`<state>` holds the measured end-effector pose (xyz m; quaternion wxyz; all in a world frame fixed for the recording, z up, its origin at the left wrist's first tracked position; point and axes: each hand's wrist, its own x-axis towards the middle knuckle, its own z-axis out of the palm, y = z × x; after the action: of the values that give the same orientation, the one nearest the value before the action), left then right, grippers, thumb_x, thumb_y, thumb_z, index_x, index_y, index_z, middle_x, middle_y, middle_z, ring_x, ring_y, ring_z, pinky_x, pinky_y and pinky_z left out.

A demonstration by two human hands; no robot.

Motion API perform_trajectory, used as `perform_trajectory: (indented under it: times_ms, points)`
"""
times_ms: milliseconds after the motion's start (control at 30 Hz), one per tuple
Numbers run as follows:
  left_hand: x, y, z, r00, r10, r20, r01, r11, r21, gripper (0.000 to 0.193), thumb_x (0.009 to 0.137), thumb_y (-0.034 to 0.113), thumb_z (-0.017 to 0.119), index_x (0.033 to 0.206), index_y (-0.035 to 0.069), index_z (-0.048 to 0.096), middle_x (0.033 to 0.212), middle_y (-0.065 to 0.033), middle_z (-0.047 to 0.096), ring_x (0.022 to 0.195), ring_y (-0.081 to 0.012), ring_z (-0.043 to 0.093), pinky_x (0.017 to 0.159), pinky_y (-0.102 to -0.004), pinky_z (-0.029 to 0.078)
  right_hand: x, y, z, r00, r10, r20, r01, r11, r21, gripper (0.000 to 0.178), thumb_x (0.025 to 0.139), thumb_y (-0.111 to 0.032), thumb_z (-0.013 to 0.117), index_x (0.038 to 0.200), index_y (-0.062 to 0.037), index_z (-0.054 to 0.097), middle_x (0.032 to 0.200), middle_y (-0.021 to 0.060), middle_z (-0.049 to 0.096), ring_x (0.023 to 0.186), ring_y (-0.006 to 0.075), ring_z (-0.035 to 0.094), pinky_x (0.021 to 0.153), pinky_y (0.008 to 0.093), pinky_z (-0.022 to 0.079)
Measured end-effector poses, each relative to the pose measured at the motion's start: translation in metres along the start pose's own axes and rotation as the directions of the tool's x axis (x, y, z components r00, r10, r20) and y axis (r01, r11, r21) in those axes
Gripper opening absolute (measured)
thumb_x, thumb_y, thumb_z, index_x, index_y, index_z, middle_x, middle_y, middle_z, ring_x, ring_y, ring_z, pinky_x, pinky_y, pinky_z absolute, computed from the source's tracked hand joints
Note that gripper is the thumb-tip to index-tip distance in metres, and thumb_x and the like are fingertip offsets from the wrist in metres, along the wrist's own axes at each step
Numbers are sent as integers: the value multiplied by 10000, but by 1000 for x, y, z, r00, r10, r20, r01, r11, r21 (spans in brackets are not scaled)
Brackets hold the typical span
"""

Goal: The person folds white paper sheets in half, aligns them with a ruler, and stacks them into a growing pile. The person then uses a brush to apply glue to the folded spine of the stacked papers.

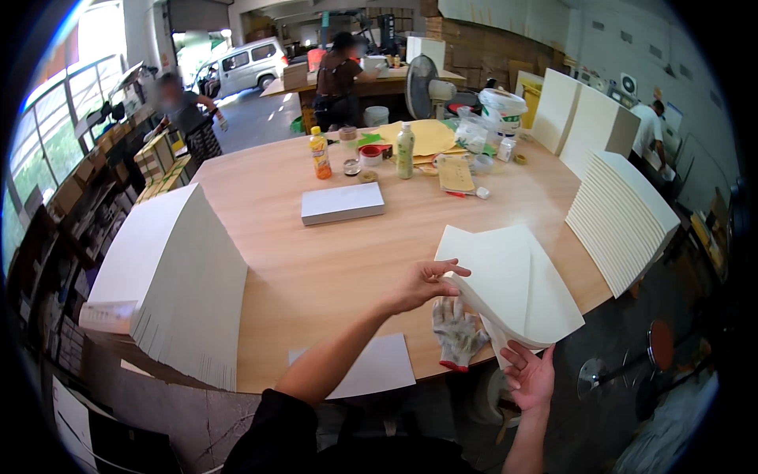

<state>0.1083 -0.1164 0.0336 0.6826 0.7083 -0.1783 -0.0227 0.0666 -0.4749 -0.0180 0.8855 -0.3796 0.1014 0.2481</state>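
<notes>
A thick stack of cream-white paper [493,303] is tilted and bowed over the table's right front edge. My left hand [426,286] pinches its left edge between thumb and fingers. Palm up, my right hand [530,378] grips the near right corner, its thumb beside the edge and fingers partly behind it. Beneath and beyond lie more white sheets [553,288], fanned out unevenly. A worn white work glove [458,333] with a red cuff rests on the table beside the held stack. Partly behind my left forearm lies a flat white sheet [379,367].
Tall paper piles stand at the left [150,245] and right [620,217] of the wooden table [276,292]. A low white stack [343,204] lies mid-table. Behind are an orange drink bottle [320,154], a green bottle [405,150], tape rolls and a white bucket [502,109]. Several people are farther off.
</notes>
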Motion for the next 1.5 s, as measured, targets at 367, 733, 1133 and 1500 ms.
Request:
perform_trajectory:
  times_ms: [367, 733, 1133, 1500]
  points:
    - [-147, 53, -82, 858, 331, -393, -314, 943, 110, 389, 986, 19, 666, 1374, 49, 684, 1615, -151, 477, 1502, -257, 443, 1099, -365, 530, 48, 65, 92, 909, 58, 412, 80, 947, -311, 656, 998, -203, 538, 1594, -1, 352, 1400, 208, 611, 1239, 319, 653, 924, 546, 630]
    - [-265, -42, -106, 553, -602, -577, 349, 796, -495, 307, 1048, 294, 677, 1118, -2, 715, 976, -94, 759, 825, -171, 738, 715, -317, 614, 144, 125, 112, 880, 300, 367, 26, 742, -669, 315, 1025, -89, 599, 1298, 65, 628, 1168, 112, 733, 1030, 167, 708, 920, 306, 567]
    - [-281, -30, -119, 369, -505, -780, 772, 634, -45, 314, 919, 288, 829, 814, 2, 756, 672, -79, 701, 616, -145, 672, 517, -287, 501, 128, 149, 138, 955, 127, 268, 162, 532, -831, 297, 1067, -178, 651, 1245, 59, 673, 1040, 48, 752, 857, 84, 683, 752, 227, 537]
    - [-322, -19, -62, 367, -265, -892, 804, 573, 160, 216, 919, 185, 771, 1027, -2, 768, 1054, -122, 761, 950, -330, 715, 863, -394, 562, 125, 143, 129, 957, 109, 270, 193, 458, -868, 299, 1063, -211, 659, 1210, 45, 710, 852, 10, 717, 711, 57, 625, 618, 207, 486]
